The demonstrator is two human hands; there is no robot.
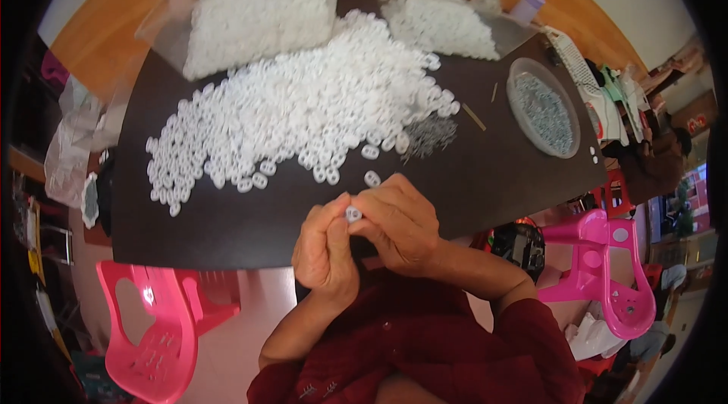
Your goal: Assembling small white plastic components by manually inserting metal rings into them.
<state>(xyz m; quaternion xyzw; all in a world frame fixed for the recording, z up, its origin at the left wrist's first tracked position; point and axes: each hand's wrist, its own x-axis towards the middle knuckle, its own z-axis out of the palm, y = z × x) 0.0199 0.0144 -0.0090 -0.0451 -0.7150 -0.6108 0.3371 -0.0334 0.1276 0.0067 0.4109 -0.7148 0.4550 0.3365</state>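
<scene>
My left hand [326,248] and my right hand [402,223] meet just over the table's near edge. Between their closed fingertips they pinch one small white plastic piece [353,214], its end with holes turned up. Fingers cover most of it. A loose white oval piece with two holes [371,178] lies right beyond my right hand. Farther off spreads a large heap of the same white pieces [288,112]. At its right edge sits a small pile of thin grey metal pins [431,136].
Two clear containers of white pieces, a large one [258,17] and a smaller one [447,25], stand at the back. A clear bowl [557,151] of small grey parts is at the right. Pink plastic chairs flank the table, one left [155,336], one right [607,275].
</scene>
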